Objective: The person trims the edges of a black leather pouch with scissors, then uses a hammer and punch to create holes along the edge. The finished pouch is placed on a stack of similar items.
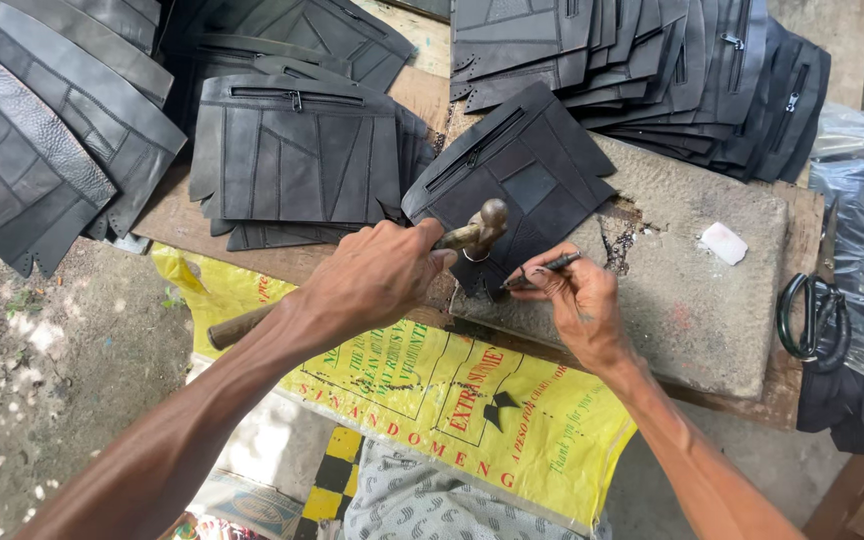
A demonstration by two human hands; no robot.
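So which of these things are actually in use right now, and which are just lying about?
In use: left hand gripping hammer; right hand holding punch; black leather panel on stone slab.

Lying about: scissors, white scrap, stacked panels, yellow sack.

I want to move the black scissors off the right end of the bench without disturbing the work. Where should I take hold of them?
Take the scissors by their looped handles, which lie open and uppermost at the bench's right edge. Come from the right or from above: the loops give the fingers room, and the blade end is hard to make out against the dark cloth beside them. Both hands work well to the left.
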